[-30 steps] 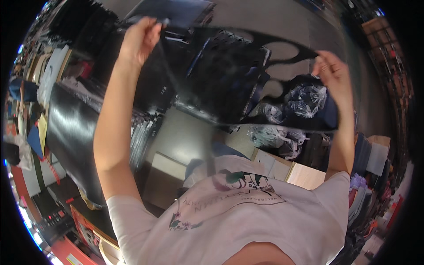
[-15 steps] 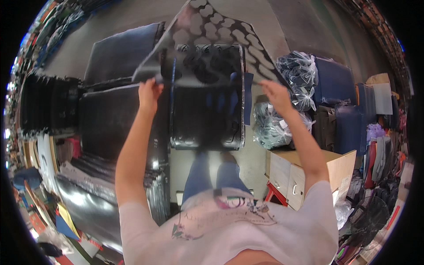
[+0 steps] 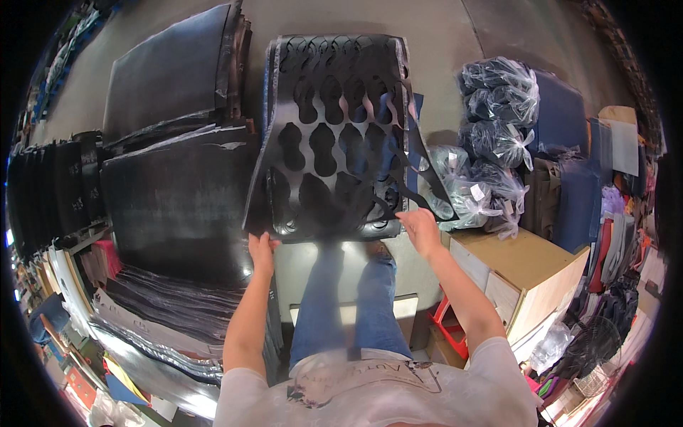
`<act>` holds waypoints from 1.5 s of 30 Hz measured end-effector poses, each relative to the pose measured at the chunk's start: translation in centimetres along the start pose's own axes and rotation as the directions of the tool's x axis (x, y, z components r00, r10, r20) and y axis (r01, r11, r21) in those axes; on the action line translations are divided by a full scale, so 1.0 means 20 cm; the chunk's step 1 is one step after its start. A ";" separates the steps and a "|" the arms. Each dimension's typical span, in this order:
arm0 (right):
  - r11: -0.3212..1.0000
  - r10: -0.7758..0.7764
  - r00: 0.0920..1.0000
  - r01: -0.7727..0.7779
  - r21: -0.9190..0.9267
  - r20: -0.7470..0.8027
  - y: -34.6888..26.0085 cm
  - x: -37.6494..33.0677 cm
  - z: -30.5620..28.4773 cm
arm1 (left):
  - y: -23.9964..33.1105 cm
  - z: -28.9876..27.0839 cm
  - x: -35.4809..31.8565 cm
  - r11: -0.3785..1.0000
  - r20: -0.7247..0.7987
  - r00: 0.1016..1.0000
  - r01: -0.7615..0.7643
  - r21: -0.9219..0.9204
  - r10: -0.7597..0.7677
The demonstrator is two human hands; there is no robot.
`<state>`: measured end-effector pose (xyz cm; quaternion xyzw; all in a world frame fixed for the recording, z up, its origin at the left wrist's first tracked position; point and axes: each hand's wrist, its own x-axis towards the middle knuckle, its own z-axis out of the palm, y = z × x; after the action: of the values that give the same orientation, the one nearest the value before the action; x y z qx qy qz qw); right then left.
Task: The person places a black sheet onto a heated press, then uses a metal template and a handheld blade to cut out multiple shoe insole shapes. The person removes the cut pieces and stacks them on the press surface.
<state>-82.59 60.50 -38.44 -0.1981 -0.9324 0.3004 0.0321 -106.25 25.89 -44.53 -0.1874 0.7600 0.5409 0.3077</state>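
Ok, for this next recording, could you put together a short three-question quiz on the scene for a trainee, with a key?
1. Which hand is nearer the box-shaped tan wooden cabinet?
2. True or false: the thin black sheet has sole-shaped cutouts.
3. Where are the knotted clear plastic bags?
A: to the left of the sheet
B: on top of the sheet
C: to the right of the sheet

Key:
1. The right hand; the left hand is at the sheet's near left corner.
2. True.
3. C.
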 end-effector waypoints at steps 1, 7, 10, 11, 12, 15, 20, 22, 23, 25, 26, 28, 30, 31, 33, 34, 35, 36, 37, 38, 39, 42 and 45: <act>1.000 0.015 1.000 -0.015 0.004 0.014 -0.03 -0.03 0.01 | -0.04 -0.04 -0.01 1.000 0.003 1.000 0.029 0.007 -0.029; 0.987 -0.092 0.994 0.083 -0.140 -0.059 0.00 0.17 -0.10 | 0.03 0.04 0.02 0.897 0.088 0.957 0.289 -0.335 -0.276; 0.944 -0.220 0.975 0.213 -0.251 0.001 0.13 0.66 -0.41 | 0.46 0.30 0.20 0.783 0.244 0.965 0.222 -0.581 -0.093; 0.943 -0.181 0.981 0.192 -0.270 0.066 0.15 0.84 -0.57 | 0.65 0.39 0.26 0.740 0.230 0.973 0.154 -0.655 0.001; 0.970 -0.121 0.992 0.112 -0.217 -0.031 0.13 1.01 -0.71 | 0.85 0.43 0.31 0.720 0.253 0.965 0.131 -0.681 0.063; 0.987 -0.080 0.969 0.044 -0.155 -0.233 -0.07 1.36 -1.11 | 1.35 0.43 0.35 0.613 0.245 0.920 0.007 -0.790 0.305; 0.859 -0.454 0.884 0.399 -0.322 -0.116 -0.50 1.12 -1.30 | 1.52 0.15 0.13 0.691 0.110 0.944 -0.144 -0.709 0.310; 0.748 -0.522 0.846 0.392 -0.536 -0.110 -0.55 0.92 -1.17 | 1.41 0.04 0.06 0.729 0.122 0.916 -0.217 -0.649 0.381; 0.782 -0.494 0.865 0.396 -0.481 -0.092 -0.55 0.82 -1.10 | 1.33 0.00 0.03 0.778 0.141 0.925 -0.207 -0.593 0.354; 0.874 -0.395 0.914 0.343 -0.344 -0.093 -0.51 0.62 -0.90 | 1.12 -0.07 0.01 0.847 0.174 0.942 -0.165 -0.505 0.288; 0.925 -0.317 0.943 0.284 -0.252 -0.099 -0.48 0.54 -0.79 | 1.00 -0.10 0.02 0.845 0.217 0.926 -0.163 -0.510 0.310; 0.945 -0.270 0.955 0.238 -0.222 -0.125 -0.38 0.39 -0.55 | 0.75 -0.13 0.06 0.921 0.261 0.942 -0.100 -0.377 0.209; 0.989 -0.133 0.986 0.126 -0.076 -0.098 -0.24 0.28 -0.30 | 0.51 -0.14 0.11 0.951 0.280 0.958 0.023 -0.309 0.068; 0.995 -0.080 0.995 0.075 -0.067 -0.066 -0.18 0.23 -0.18 | 0.40 -0.13 0.14 0.964 0.237 0.971 0.072 -0.256 -0.009; 0.999 0.041 0.999 -0.041 -0.033 -0.008 -0.06 0.16 0.02 | 0.22 -0.07 0.18 0.982 0.198 0.975 0.129 -0.139 -0.100; 0.996 0.085 0.996 -0.085 -0.020 0.011 -0.01 0.14 0.08 | 0.14 -0.04 0.19 0.984 0.162 0.975 0.166 -0.063 -0.154; 0.989 0.148 0.988 -0.148 -0.005 0.045 0.02 0.12 0.13 | 0.08 -0.02 0.19 0.989 0.159 0.979 0.139 -0.058 -0.128; 0.965 0.262 0.959 -0.263 -0.011 0.108 0.04 0.11 0.16 | 0.03 -0.01 0.19 0.984 0.137 0.978 0.169 -0.057 -0.160; 0.982 0.187 0.982 -0.187 -0.009 0.037 0.04 0.09 0.18 | -0.01 -0.02 0.18 0.988 0.115 0.985 0.139 -0.060 -0.131; 0.992 0.122 0.992 -0.122 -0.024 0.025 0.03 0.07 0.18 | -0.04 -0.03 0.17 0.997 0.100 0.994 0.060 -0.055 -0.054; 0.996 0.085 0.996 -0.085 -0.042 0.010 0.02 0.04 0.18 | -0.08 -0.05 0.16 0.998 0.071 0.996 0.060 -0.036 -0.057; 0.998 0.027 0.997 -0.022 -0.062 0.075 -0.01 -0.07 0.21 | -0.22 -0.14 0.10 0.997 0.011 0.997 0.071 -0.024 -0.070; 0.992 0.122 0.944 -0.103 -0.076 0.306 0.02 -0.21 0.33 | -0.41 -0.16 0.10 0.977 -0.012 0.980 0.201 0.076 -0.201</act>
<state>-79.83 55.43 -43.83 -0.2023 -0.9216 0.3015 -0.1375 -103.49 20.10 -50.95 -0.2524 0.7579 0.4772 0.3661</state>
